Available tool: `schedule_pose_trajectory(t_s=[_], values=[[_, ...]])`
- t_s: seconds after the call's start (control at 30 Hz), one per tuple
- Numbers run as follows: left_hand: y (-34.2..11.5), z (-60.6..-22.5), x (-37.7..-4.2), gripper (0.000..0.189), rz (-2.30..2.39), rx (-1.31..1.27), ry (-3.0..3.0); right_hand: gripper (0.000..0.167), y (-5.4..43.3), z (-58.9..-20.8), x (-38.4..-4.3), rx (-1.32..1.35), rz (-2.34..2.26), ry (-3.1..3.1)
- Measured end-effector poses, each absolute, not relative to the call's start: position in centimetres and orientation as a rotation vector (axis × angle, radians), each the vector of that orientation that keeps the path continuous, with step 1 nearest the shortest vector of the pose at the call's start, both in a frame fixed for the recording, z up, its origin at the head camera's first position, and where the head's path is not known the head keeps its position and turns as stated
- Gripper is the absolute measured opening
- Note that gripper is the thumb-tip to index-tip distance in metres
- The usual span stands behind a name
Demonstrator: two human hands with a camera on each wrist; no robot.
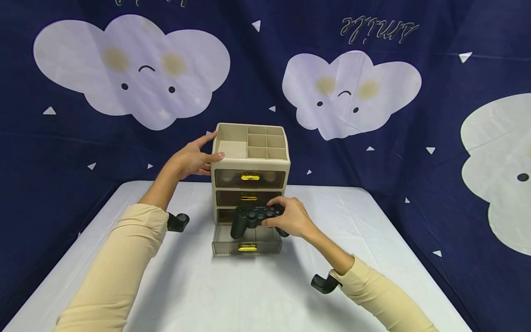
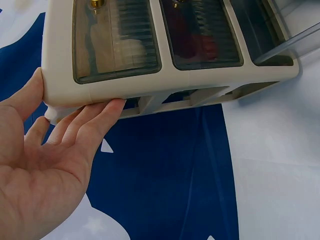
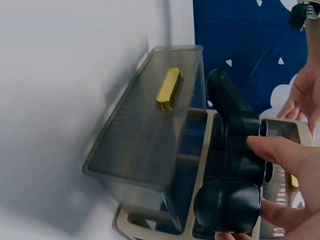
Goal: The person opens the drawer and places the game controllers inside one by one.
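A black game controller [image 1: 250, 219] is held in my right hand [image 1: 292, 216], thumb and fingers pinching its right part. It hangs over the pulled-out bottom drawer [image 1: 224, 248] of a cream drawer organizer [image 1: 250, 163]. In the right wrist view the controller [image 3: 242, 150] shows edge-on beside the clear drawer front with its gold handle [image 3: 168, 89]. My left hand [image 1: 191, 159] rests against the organizer's upper left corner, fingers spread along its side and rim. The left wrist view shows that hand's fingers [image 2: 97, 117] stretched out against the cream side wall.
Two upper drawers with gold handles [image 1: 250, 177] are closed, with things dimly visible behind their smoky fronts. On top lies a divided tray [image 1: 232, 149] with several small compartments. A white-covered table [image 1: 178, 286] stands before a dark blue cloud-print backdrop [image 1: 257, 74].
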State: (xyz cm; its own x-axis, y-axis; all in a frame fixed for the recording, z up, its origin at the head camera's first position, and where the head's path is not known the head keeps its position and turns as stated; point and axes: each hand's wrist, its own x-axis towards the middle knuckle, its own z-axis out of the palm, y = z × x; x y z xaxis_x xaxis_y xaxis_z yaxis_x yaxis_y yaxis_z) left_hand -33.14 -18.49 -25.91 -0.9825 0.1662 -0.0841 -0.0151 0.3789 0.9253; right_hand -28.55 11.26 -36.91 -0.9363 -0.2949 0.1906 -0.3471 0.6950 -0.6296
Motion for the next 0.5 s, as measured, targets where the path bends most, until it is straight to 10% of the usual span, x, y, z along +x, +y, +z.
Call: schedule_pose_trajectory(t_s=[0.5], values=[[-18.5,-25.9,-33.2,0.087,1.668,0.141,2.460,0.052,8.9,-39.1,-29.0,0.550,1.067,-2.811]])
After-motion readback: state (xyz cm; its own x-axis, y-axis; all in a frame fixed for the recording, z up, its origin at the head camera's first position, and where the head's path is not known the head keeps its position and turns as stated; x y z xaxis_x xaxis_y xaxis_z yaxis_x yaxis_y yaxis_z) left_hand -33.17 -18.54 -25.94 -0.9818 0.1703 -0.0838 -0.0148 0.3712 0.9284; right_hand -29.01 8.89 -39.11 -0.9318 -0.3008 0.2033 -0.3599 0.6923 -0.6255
